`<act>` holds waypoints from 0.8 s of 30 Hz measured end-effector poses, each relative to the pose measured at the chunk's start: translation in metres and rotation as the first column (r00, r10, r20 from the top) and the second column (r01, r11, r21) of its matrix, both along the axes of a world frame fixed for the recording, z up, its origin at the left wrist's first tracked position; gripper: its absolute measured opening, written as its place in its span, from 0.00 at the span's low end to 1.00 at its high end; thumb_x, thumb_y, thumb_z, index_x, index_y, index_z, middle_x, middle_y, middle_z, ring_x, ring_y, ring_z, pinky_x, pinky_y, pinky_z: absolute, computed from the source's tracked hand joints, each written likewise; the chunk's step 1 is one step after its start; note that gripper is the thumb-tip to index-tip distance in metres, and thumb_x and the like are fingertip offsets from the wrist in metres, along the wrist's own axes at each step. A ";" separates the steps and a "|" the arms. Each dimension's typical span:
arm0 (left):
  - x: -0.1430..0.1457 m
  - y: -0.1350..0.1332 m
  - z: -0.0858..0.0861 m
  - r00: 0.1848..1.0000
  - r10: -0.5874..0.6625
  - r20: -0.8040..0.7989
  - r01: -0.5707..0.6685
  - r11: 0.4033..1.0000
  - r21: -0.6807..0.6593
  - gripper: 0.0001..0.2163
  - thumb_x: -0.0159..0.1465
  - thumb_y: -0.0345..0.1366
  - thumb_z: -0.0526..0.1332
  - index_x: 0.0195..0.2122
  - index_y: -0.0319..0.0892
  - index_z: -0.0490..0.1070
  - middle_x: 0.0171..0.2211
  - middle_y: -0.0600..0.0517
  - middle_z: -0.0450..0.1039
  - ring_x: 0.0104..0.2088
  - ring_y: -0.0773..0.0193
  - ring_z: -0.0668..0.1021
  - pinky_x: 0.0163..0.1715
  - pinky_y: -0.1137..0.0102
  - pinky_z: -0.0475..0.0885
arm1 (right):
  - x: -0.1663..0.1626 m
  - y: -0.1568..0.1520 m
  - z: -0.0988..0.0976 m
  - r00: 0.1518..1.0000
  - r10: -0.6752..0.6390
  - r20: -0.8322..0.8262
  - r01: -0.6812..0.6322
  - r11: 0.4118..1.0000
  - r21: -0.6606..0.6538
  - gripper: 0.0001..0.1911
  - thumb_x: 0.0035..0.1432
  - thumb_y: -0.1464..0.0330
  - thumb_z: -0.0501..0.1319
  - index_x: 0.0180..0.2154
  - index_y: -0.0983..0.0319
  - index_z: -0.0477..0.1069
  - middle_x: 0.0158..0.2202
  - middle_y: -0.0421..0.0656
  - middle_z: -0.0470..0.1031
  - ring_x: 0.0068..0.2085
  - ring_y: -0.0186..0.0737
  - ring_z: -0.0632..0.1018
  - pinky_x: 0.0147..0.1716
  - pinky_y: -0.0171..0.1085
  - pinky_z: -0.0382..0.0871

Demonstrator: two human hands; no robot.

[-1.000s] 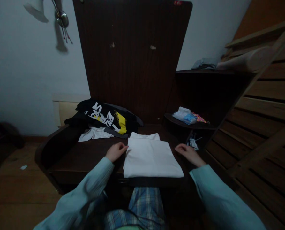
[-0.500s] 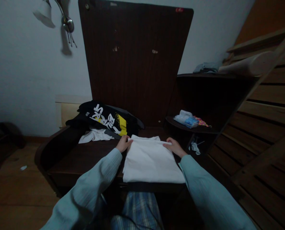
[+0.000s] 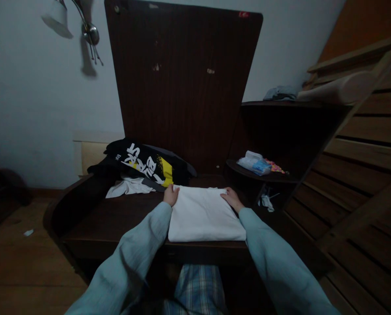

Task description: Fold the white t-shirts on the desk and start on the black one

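Observation:
A folded white cloth (image 3: 206,216) lies flat on the dark wooden bench (image 3: 116,218), its near fold close to the front edge. My left hand (image 3: 171,195) grips its far left corner, thumb on top and fingers partly tucked out of sight. At the far right corner, my right hand (image 3: 232,199) pinches the same cloth. The far edge is stretched fairly straight between both hands, and a sliver of white fabric shows behind it near the right hand. Whether the cloth is a garment I cannot tell.
A black garment with white and yellow print (image 3: 146,164) is heaped at the back left, over a crumpled white cloth (image 3: 129,186). On the right, a corner shelf (image 3: 280,176) bears a plastic packet (image 3: 254,163). Wooden slats (image 3: 359,175) lean at far right.
The cloth's far edge now covers most of the white layer that showed behind it. Its near edge sits slightly farther from me. My right hand has come a little to the left.

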State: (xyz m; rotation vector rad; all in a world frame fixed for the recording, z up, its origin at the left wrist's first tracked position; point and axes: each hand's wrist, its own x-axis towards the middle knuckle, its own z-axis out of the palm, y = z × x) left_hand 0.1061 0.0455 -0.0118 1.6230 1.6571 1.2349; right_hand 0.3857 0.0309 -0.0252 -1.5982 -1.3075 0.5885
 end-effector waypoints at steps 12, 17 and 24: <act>-0.030 -0.055 0.025 0.895 -0.354 -0.270 0.412 0.889 0.199 0.09 0.55 0.34 0.56 0.37 0.39 0.68 0.38 0.46 0.70 0.41 0.60 0.72 0.44 0.65 0.65 | -0.006 -0.053 0.029 0.972 0.125 0.198 -0.156 0.976 0.154 0.19 0.43 0.67 0.60 0.41 0.62 0.66 0.43 0.47 0.70 0.41 0.40 0.73 0.42 0.41 0.66; -0.044 -0.121 0.018 0.553 -0.673 -0.492 0.762 0.647 -0.028 0.19 0.51 0.40 0.61 0.45 0.43 0.66 0.47 0.46 0.68 0.48 0.57 0.69 0.50 0.65 0.61 | -0.046 -0.123 0.041 0.764 0.454 0.458 -0.520 0.854 0.023 0.21 0.50 0.59 0.57 0.46 0.59 0.67 0.48 0.47 0.69 0.49 0.44 0.69 0.51 0.45 0.59; -0.036 -0.117 0.014 0.553 -0.555 -0.621 0.661 0.746 -0.079 0.16 0.52 0.30 0.54 0.43 0.42 0.66 0.36 0.48 0.73 0.38 0.59 0.74 0.40 0.68 0.66 | -0.105 -0.148 0.020 0.515 0.483 0.708 -0.494 0.842 -0.216 0.42 0.40 0.52 0.63 0.55 0.64 0.58 0.57 0.55 0.57 0.58 0.56 0.57 0.54 0.50 0.52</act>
